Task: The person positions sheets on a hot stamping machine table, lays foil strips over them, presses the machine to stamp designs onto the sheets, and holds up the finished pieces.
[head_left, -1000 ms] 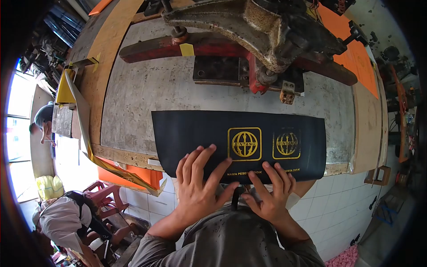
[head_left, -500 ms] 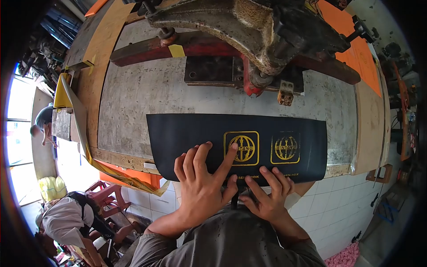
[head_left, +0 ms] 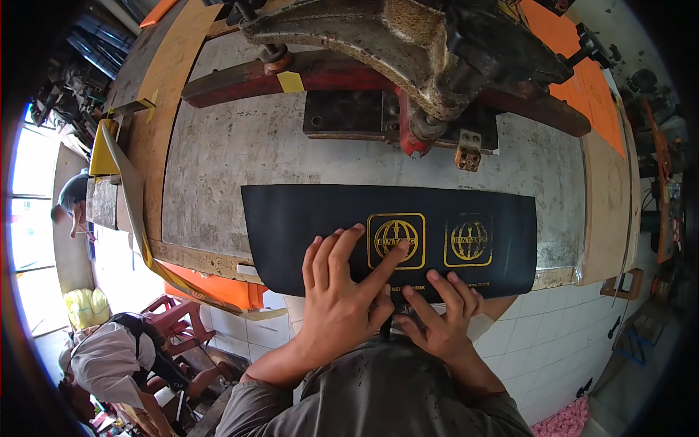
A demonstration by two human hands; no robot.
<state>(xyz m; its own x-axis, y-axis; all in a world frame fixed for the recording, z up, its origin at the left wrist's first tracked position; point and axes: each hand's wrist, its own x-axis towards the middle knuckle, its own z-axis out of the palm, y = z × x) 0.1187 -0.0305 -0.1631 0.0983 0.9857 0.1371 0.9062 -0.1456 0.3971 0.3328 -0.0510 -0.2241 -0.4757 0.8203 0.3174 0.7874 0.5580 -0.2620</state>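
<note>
A dark sheet (head_left: 306, 211) lies along the near edge of the metal table (head_left: 218, 160). Two gold globe emblems reading BINTANG are printed on it; the left emblem (head_left: 396, 227) looks solid, while the right emblem (head_left: 468, 242) is patchy. My left hand (head_left: 342, 291) rests on the sheet with fingers spread, its index fingertip on the left emblem. On the sheet's near edge lies my right hand (head_left: 444, 317), fingers apart, below the right emblem. Gold lettering under the emblems is partly covered by my hands.
Beyond the sheet stands a heavy press (head_left: 429, 65) with a red bar (head_left: 233, 81). Orange sheets (head_left: 582, 102) lie at the right back, and more orange material (head_left: 218, 291) is below the table's left edge. Two other people are at the left, one in a white shirt (head_left: 109, 360).
My left hand has moved right, its index finger sliding from the gold lettering up onto the left emblem. My right hand has stayed nearly in place. The view has shifted slightly.
</note>
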